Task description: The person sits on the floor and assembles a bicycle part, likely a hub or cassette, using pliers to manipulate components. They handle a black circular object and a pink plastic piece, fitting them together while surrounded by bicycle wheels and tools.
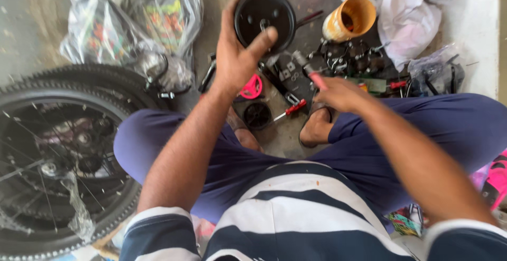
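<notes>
Left hand [237, 55]: grips black wheel [264, 15].
Right hand [338, 93]: closed on tool [309, 71].
Risk: wheel may slip, held by the rim only.

We see a grey concrete floor [37, 7], dusty, in daylight. A white strip [478, 34] runs along its right edge. Plastic bags [132, 23] lie at the far left, a spoked wheel [58, 155] nearer.
</notes>
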